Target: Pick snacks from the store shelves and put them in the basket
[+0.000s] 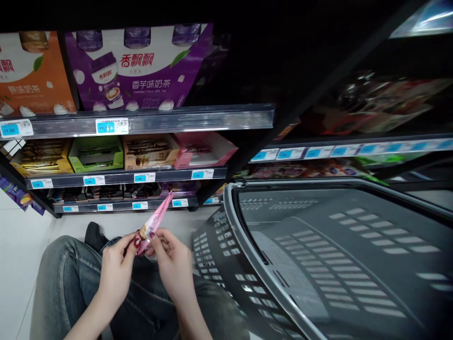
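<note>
Between my two hands is a slim pink drink-powder sachet (156, 221), tilted with its far end up and to the right. My left hand (118, 262) pinches its lower left side, with the thumb on the front. From the right, my right hand (172, 257) grips the opposite edge between thumb and fingers. Part of the print and the lower end are covered by the fingers. Beyond them on the shelf stands an open pink box (205, 150) with similar pink sachets inside.
Yellow (44, 156), green (96, 154) and tan boxes (150, 151) of sachets line the middle shelf. Purple (141, 71) and orange milk tea packs (35, 75) stand above. A grey shopping basket (244, 236) is close on my right. Darker boxes fill the lowest shelf.
</note>
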Tool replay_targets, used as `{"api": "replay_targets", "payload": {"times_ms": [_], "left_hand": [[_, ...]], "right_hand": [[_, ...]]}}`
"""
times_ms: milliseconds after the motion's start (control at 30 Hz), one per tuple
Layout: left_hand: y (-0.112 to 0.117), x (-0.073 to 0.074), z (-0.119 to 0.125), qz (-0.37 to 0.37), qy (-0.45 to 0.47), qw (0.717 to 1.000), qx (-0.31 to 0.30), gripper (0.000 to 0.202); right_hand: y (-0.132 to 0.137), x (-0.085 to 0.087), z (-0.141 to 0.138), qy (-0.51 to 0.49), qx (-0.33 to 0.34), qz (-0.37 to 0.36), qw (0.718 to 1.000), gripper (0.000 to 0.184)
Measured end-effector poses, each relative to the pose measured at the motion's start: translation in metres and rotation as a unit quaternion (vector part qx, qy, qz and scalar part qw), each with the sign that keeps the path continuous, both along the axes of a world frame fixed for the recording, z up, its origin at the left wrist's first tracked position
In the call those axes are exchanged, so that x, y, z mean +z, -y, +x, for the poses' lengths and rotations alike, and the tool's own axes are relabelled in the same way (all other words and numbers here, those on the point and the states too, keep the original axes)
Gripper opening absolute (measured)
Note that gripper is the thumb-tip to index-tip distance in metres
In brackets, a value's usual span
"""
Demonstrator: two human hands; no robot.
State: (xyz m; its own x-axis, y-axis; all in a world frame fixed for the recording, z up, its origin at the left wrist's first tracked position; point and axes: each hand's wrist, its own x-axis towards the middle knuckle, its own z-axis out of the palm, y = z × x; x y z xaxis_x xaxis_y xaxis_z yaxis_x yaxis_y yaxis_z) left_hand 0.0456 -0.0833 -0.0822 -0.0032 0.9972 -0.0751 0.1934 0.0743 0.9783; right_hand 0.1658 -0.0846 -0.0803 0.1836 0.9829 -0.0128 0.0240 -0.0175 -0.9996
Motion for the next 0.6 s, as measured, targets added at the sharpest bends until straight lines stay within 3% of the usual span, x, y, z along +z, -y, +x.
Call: {"api": "replay_targets", "payload": {"times_ms": [167,433,600], "left_hand": [[-0.002,0.0,0.002,-0.054,0.104,0.993,-0.022,0.03],[-0.003,0.007,-0.004,-0.15,0.27,0.943,-0.121,0.029],[-0.004,0.009,-0.008,-0.202,0.317,0.917,-0.134,0.027]], "right_hand": [[-0.001,0.001,-0.001,-0.068,0.006,0.003,0.998,0.02],[0.002,0.003,0.004,-0.02,0.011,-0.001,1.0,0.019],[0.004,0.007,0.005,-0.003,0.037,0.006,0.999,0.02]]}}
